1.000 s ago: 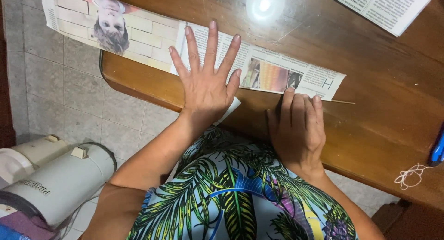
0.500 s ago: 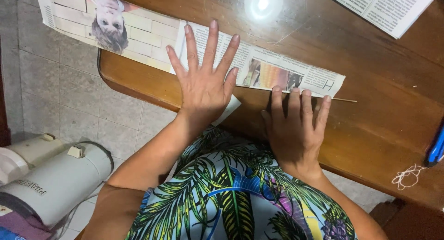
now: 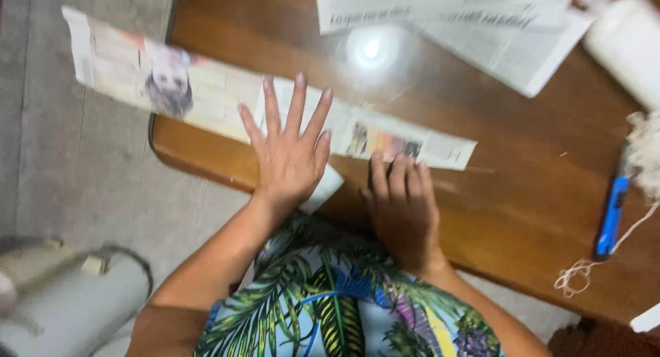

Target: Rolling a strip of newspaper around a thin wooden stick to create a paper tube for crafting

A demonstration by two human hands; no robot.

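While the frame is blurred with head motion, I make out the wooden table (image 3: 522, 213) first, and everything else I place from it. Across its near-left part lies the long folded newspaper strip (image 3: 227, 99), one end hanging off the table's left edge over the floor. More newspaper sheets (image 3: 481, 27) lie at the table's far side, a blue utility knife (image 3: 610, 216) and loose string (image 3: 584, 274) at its right edge. My left hand (image 3: 289, 161) lies flat on the strip, fingers spread wide, holding nothing. My right hand (image 3: 402, 213) lies palm-down on the table wood just below the strip, fingers close together, tips touching its near edge. I judge the overhanging end could drag the strip askew if the left hand's pressure eases
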